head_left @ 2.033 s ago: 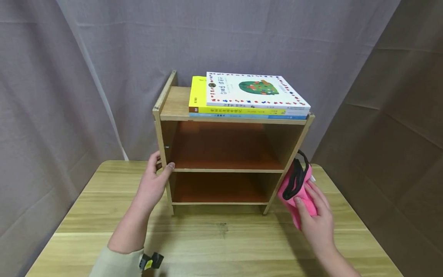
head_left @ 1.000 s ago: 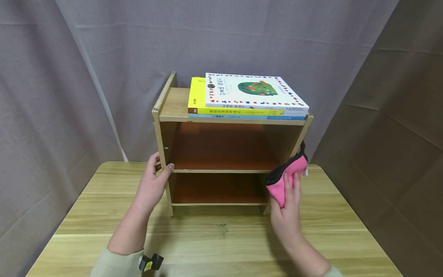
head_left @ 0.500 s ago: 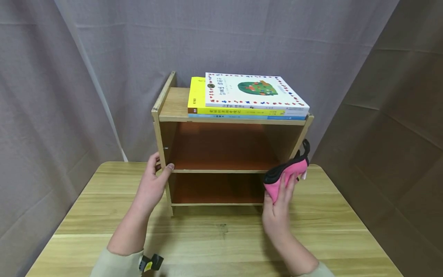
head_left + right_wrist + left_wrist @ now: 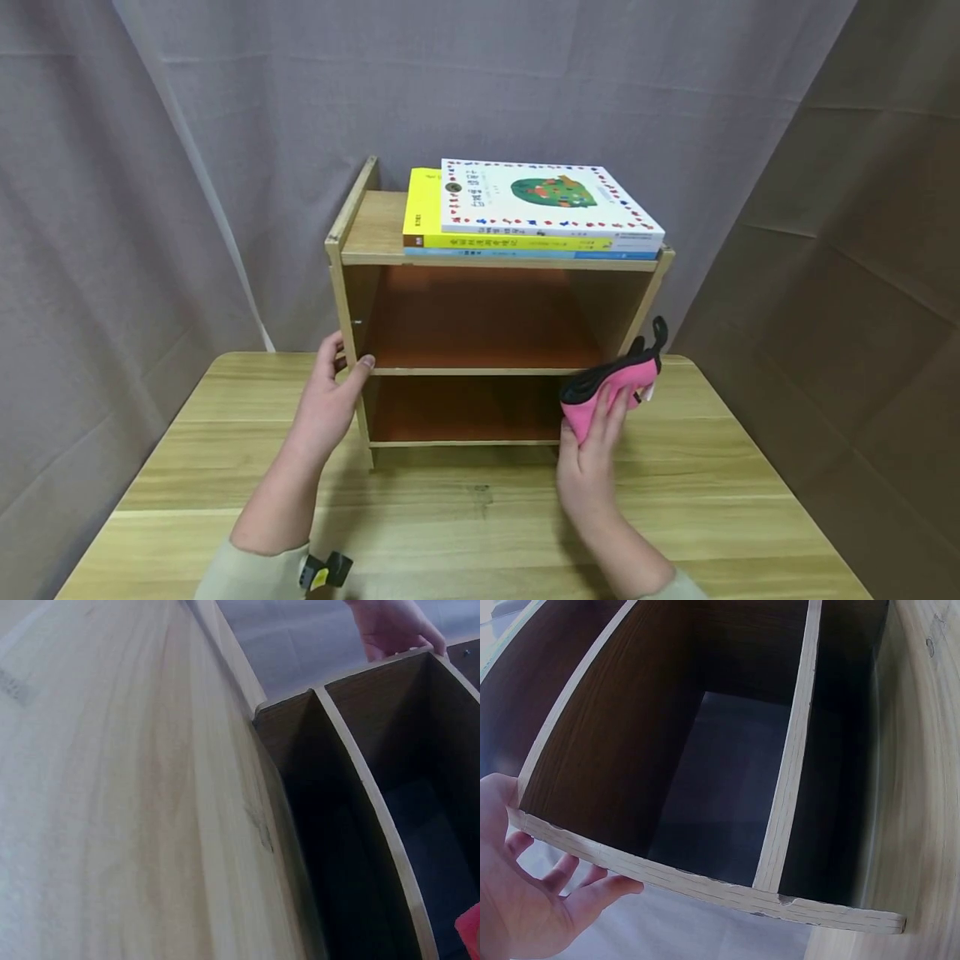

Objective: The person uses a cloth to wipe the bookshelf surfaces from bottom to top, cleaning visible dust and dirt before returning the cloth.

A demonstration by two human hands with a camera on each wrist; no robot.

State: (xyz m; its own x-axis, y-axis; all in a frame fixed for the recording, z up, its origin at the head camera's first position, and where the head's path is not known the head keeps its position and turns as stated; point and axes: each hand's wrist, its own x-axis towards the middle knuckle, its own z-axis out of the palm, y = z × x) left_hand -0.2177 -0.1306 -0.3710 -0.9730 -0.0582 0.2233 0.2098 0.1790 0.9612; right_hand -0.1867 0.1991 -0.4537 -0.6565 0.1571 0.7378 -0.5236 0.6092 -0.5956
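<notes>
A small wooden bookshelf stands on the table, its compartments facing me. My left hand grips its left side panel, thumb on the front edge and fingers around the outer face. The left wrist view shows the same hand against the panel edge. In my right hand is a folded pink cloth with black edging and a black loop, held at the shelf's right side panel. The cloth hides part of that panel's front edge; whether it touches is unclear. Only a pink corner of the cloth enters the right wrist view.
A stack of books, white over yellow over blue, lies on the shelf's top board toward the right. The wooden table extends in front and on both sides. Grey curtains hang behind, with a darker one at right.
My right hand has swung from outside the shelf's right side leftward to its front edge, turning the pink cloth, then slid slightly further left. The left hand keeps its grip.
</notes>
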